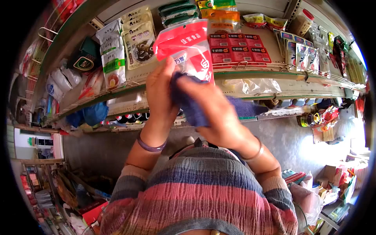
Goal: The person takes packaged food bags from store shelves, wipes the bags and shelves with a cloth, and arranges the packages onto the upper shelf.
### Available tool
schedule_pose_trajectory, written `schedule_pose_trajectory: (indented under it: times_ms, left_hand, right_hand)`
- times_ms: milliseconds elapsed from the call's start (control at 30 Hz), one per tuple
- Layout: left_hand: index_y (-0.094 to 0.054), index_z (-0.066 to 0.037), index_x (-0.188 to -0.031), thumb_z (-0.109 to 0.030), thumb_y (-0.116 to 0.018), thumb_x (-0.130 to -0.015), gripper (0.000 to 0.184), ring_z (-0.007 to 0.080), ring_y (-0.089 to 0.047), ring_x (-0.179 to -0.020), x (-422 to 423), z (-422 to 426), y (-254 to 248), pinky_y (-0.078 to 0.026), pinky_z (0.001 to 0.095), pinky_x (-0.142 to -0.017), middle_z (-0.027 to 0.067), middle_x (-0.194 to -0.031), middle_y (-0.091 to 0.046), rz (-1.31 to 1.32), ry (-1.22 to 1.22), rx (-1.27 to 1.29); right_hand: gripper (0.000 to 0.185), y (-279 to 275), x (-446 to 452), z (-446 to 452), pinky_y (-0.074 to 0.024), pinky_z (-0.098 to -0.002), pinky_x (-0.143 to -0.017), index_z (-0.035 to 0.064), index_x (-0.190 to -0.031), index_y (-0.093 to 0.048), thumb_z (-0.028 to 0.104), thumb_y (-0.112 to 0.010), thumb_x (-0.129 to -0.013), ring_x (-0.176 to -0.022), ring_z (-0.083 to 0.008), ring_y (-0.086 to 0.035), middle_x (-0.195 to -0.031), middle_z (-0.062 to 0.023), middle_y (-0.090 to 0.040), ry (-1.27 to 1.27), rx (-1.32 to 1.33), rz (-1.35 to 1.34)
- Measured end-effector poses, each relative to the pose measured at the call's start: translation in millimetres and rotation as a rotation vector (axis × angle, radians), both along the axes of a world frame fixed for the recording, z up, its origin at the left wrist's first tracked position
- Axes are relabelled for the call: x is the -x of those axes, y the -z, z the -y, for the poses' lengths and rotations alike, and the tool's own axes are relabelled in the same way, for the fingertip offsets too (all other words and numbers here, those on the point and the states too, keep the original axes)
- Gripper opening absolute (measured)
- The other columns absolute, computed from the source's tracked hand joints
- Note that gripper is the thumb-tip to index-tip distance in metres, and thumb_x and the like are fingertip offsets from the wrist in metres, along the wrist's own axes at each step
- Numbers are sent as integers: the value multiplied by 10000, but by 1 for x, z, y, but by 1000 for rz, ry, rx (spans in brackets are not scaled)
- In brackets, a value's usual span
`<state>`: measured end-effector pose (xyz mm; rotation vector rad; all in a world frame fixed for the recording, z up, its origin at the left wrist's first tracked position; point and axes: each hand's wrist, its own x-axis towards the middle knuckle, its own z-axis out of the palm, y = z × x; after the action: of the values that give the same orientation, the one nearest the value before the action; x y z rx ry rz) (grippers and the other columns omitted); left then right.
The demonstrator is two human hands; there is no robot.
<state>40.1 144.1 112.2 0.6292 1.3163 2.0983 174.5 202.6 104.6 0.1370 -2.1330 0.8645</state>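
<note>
A red and clear plastic food packet (188, 41) is held up in front of the shelf by my left hand (159, 88), whose thumb lies along its lower left side. My right hand (213, 107) presses a dark blue cloth (192, 103) against the packet's lower part. The cloth hangs out to the right below the shelf edge, and it hides the packet's bottom. Motion blurs my right hand somewhat. Behind the packet, red square packs (237, 47) lie in rows on the shelf.
The metal shelf has a wire front rail (270, 67). Cream pouches (138, 45) and white-green pouches (113, 58) stand at left, a red-lidded jar (301, 21) at right. Lower down are a blue bag (95, 113) and bottles. Pink plastic bags (307, 199) and boxes sit at lower right.
</note>
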Motion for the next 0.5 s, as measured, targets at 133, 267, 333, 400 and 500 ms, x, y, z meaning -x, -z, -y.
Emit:
schedule_pose_trajectory:
  times_ms: [133, 267, 333, 400, 500]
  left_hand:
    - [-562, -17, -959, -284, -454, -896, 295, 65, -486, -583, -4, 0, -9, -393, 194, -545, 1, -730, -546, 199, -46, 16]
    - [-547, -17, -1017, -270, -452, -900, 295, 10, -381, -502, 7, 2, 0, -327, 149, -476, -55, -622, -474, 388, 112, -151]
    - [-542, -13, -1040, -264, -457, -898, 301, 5, -358, -490, 7, -3, -1, -312, 143, -464, -58, -623, -479, 442, 38, -137]
    - [-537, -9, -1066, -258, -466, -895, 310, -2, -340, -479, 13, -7, 0, -306, 141, -459, -61, -621, -481, 490, -69, -120]
    - [-532, 1, -1095, -246, -472, -892, 325, -13, -350, -476, 33, 7, 12, -327, 130, -470, -43, -670, -544, 407, 220, -280]
  right_hand:
    - [636, 24, 10, 14, -441, -356, -771, -36, -1194, -426, 9, -561, -575, -826, -304, -511, -986, -181, -531, 103, -140, 2]
    - [616, 38, 2, 12, -445, -359, -773, -39, -1160, -450, 1, -573, -558, -823, -304, -519, -976, -170, -542, 56, -74, 44]
    - [592, 44, 0, 9, -446, -359, -776, -15, -1119, -489, -26, -588, -536, -850, -304, -527, -970, -159, -553, 24, -10, 56]
    - [581, 50, -3, 3, -445, -358, -787, 13, -1108, -506, -46, -578, -535, -881, -305, -533, -966, -151, -561, -78, 151, 152]
    - [532, 55, -15, -13, -408, -304, -862, 52, -1094, -518, -82, -498, -579, -967, -234, -547, -988, -126, -579, -130, 607, 296]
